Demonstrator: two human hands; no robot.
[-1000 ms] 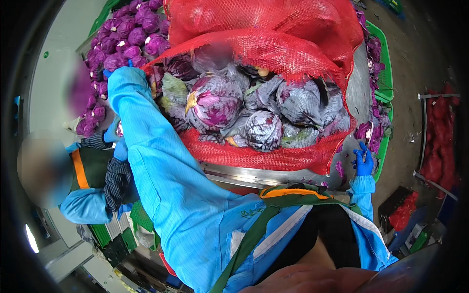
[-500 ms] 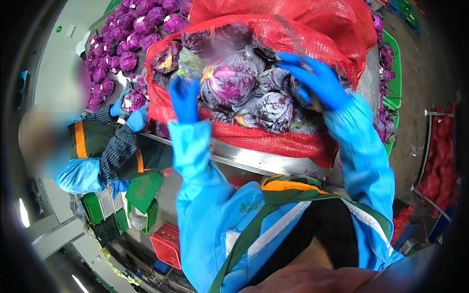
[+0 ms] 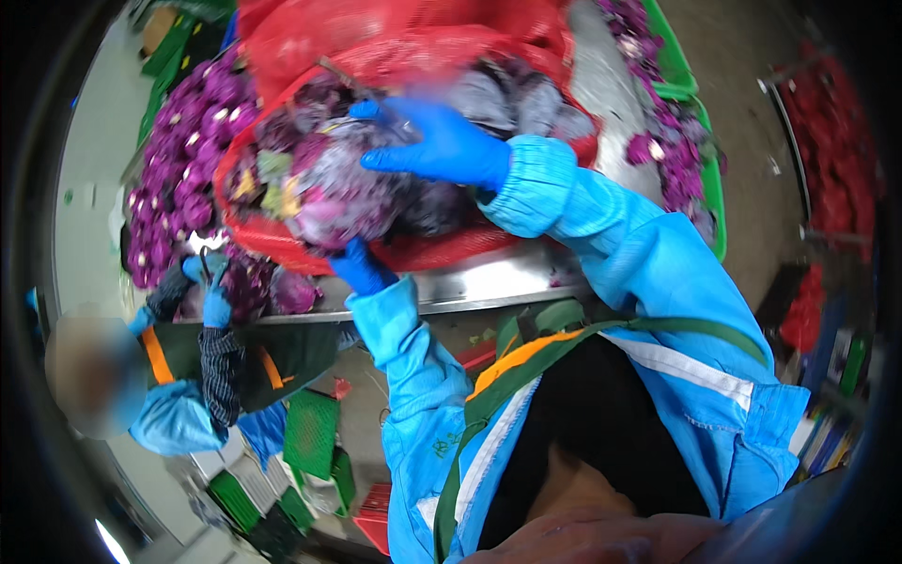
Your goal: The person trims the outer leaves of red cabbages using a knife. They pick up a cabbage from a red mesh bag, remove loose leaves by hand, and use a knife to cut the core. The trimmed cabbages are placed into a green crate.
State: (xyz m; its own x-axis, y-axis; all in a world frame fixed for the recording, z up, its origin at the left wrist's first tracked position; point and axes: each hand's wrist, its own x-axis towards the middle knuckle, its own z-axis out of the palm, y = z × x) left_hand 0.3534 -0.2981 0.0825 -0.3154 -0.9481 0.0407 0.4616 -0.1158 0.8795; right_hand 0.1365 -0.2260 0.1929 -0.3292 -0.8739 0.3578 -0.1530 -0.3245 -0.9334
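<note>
A large red cabbage [image 3: 329, 193] with purple and greyish outer leaves is at the near left of an open red mesh sack [image 3: 489, 252]. My left hand [image 3: 365, 268], in a blue glove, grips its near underside; some fingers are hidden. Above the cabbage, my blue-gloved right hand [image 3: 437, 141] reaches left with thumb and forefinger apart. A thin, blurred tool that looks like a knife [image 3: 338, 75] sticks out beyond that hand, its handle mostly hidden in the fingers. More red cabbages [image 3: 484, 101] lie in the sack behind the hand.
Trimmed purple cabbages [image 3: 193, 179] are heaped at the left. A co-worker's gloved hands [image 3: 211, 282] work beside them with a thin blade. The metal table edge [image 3: 498, 282] runs before me. Green crates [image 3: 709, 179] with purple leaves stand right; red sacks [image 3: 827, 150] lie beyond.
The view has swung to the right. My right hand has moved left across the sack, over the cabbage. My left hand has gone from the sack's opening to the cabbage's near underside.
</note>
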